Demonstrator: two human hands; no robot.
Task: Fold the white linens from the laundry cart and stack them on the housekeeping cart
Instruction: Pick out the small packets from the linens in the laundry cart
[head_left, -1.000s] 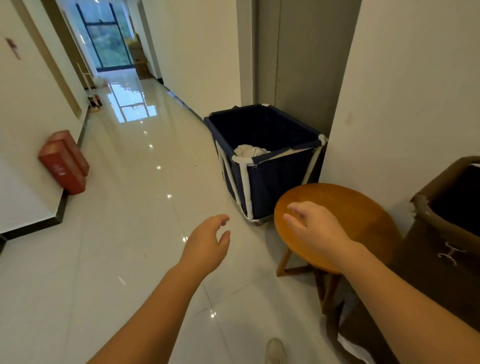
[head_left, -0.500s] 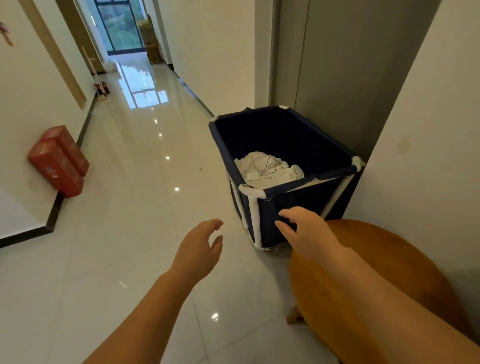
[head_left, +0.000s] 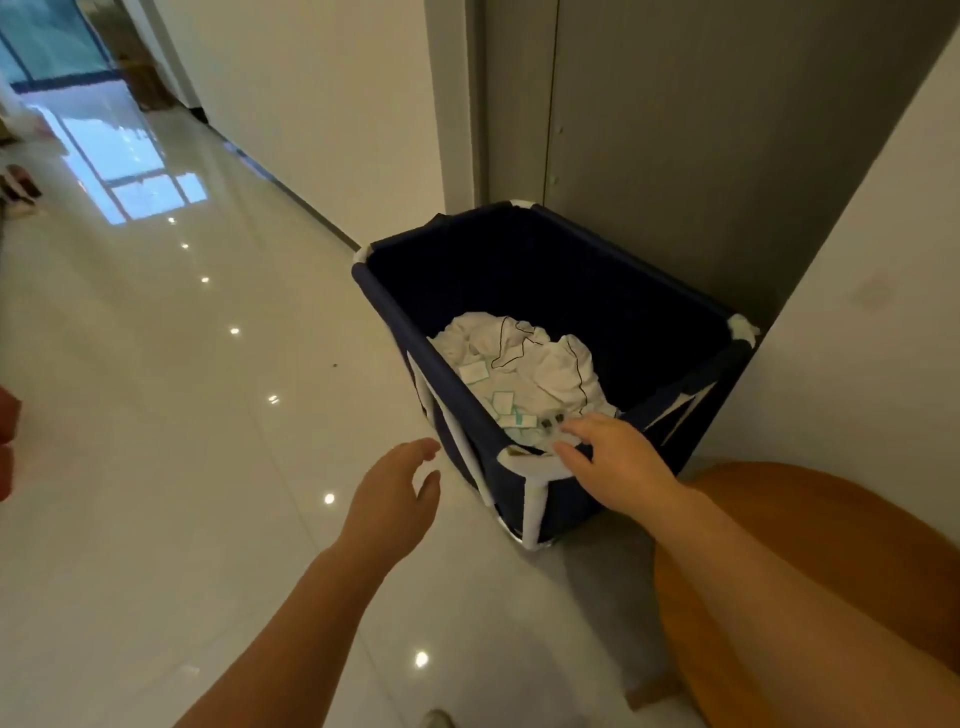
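Observation:
A dark blue fabric laundry cart (head_left: 675, 332) with white frame corners stands against the grey door. Crumpled white linens (head_left: 524, 371) with thin dark piping and small labels lie at its bottom. My right hand (head_left: 615, 460) reaches over the cart's near rim, fingers relaxed and spread, just above the near edge of the linens. Whether it touches them I cannot tell. My left hand (head_left: 397, 501) hovers open over the floor, just left of the cart's near corner, holding nothing. The housekeeping cart is out of view.
A round wooden stool (head_left: 831, 530) sits at the lower right, under my right forearm. A glossy tiled corridor floor (head_left: 182, 415) stretches away to the left. A red box (head_left: 8, 447) shows at the left edge. White walls flank the cart.
I have moved closer to the laundry cart. My right hand went forward from over the stool to over the cart's near rim. My left hand advanced alongside, still holding nothing.

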